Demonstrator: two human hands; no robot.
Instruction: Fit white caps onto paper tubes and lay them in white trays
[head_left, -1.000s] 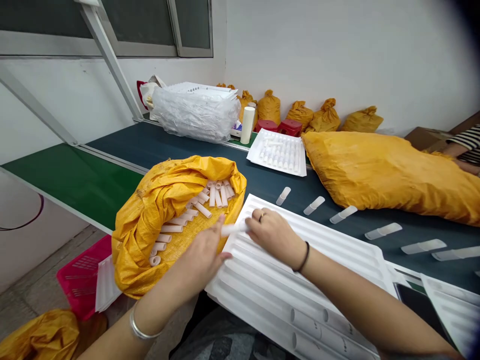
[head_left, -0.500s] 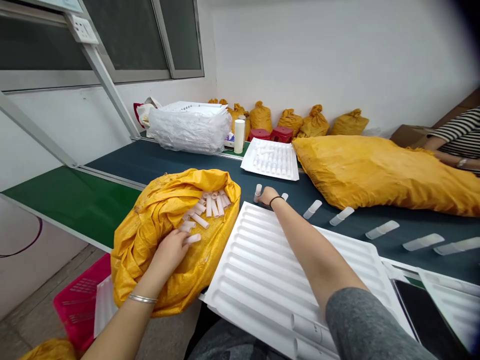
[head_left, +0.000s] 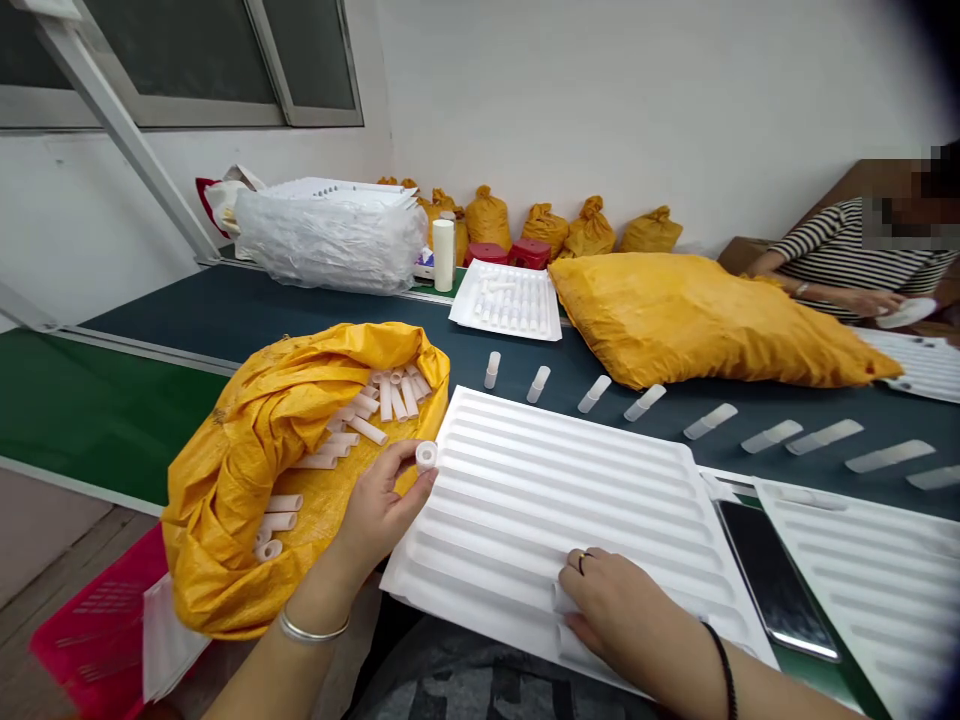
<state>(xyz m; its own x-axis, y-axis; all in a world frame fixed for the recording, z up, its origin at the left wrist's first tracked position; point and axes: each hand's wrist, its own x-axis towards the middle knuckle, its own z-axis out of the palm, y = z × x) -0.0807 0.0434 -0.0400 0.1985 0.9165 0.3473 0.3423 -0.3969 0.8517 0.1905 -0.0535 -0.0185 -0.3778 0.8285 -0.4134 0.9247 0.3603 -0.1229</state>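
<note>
My left hand (head_left: 390, 495) is closed on a short white tube (head_left: 426, 457), its round end towards me, between the yellow sack and the tray. Inside the open yellow sack (head_left: 225, 480) lie several loose white tubes (head_left: 367, 430). My right hand (head_left: 611, 605) reaches over the near side of the white grooved tray (head_left: 540, 470), fingers closed around a white printed tube (head_left: 562, 600) in a groove. A second tube in the tray is partly hidden under that hand. Beyond the tray, a row of several capped tubes (head_left: 595, 394) stands on the dark belt.
A filled yellow sack (head_left: 712, 315) lies across the belt. Behind it a tray (head_left: 506, 325) holds several tubes. Plastic-wrapped trays (head_left: 330, 245) sit at the far left. A phone (head_left: 776, 575) lies right of my tray. A co-worker in stripes (head_left: 847, 250) is at the far right.
My right hand has left the standing tubes on the belt and come back to the tray. My left hand has lifted its tube out of the sack and turned its end towards me.
</note>
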